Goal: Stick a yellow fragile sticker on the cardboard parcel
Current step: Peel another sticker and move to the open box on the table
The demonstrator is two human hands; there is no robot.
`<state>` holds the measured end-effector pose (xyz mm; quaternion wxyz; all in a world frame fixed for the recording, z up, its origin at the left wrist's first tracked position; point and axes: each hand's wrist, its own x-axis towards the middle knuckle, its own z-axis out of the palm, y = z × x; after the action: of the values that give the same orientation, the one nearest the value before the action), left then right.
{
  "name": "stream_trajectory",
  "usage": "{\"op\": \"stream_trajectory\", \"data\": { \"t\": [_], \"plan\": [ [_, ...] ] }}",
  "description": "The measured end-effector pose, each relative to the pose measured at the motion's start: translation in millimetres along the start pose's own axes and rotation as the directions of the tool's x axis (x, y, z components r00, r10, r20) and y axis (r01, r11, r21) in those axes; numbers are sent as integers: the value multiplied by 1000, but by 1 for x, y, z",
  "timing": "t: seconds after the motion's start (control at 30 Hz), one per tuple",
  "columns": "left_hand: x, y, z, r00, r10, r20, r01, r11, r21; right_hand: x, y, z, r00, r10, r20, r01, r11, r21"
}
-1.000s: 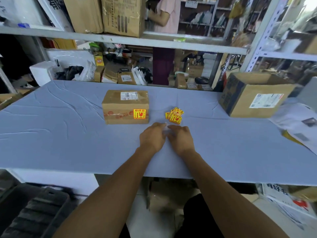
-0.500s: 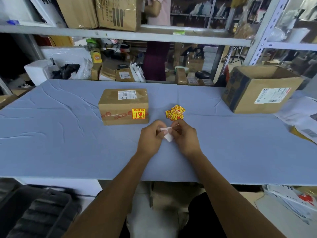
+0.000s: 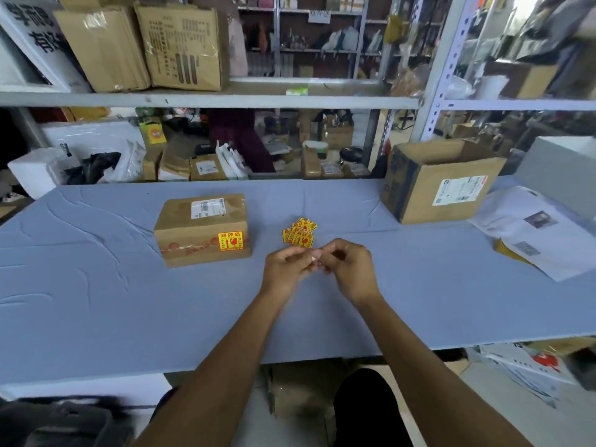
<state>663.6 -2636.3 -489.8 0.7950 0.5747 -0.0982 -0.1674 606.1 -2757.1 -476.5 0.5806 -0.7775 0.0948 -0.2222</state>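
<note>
A taped cardboard parcel [image 3: 200,229] sits on the blue table [image 3: 96,301], left of centre. One yellow fragile sticker [image 3: 230,241] is stuck on its front face, and a white shipping label is on its top. A small pile of loose yellow stickers [image 3: 299,233] lies to the right of the parcel. Just in front of that pile, my left hand [image 3: 285,269] and my right hand [image 3: 350,267] meet, fingertips pinched together on a small white scrap of paper [image 3: 314,259], mostly hidden by the fingers.
A bigger open cardboard box [image 3: 435,182] stands at the back right. White papers [image 3: 535,230] lie at the right edge. Shelves with boxes and parcels rise behind the table. A person stands beyond the shelf.
My hands lifted off the table holding the small white paper between them. It is now more folded into my fingertips and less of it shows.
</note>
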Motion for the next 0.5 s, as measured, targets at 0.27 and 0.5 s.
{"op": "stream_trajectory", "data": {
  "t": [0.27,0.5],
  "plan": [
    [18,25,109,956,-46,288,87,988,-131,15,-24,-90,938,-141,-318,90,981,-169],
    [65,48,183,959,-95,268,70,992,101,49,-31,-166,952,-207,-225,132,943,-305]
  ]
}}
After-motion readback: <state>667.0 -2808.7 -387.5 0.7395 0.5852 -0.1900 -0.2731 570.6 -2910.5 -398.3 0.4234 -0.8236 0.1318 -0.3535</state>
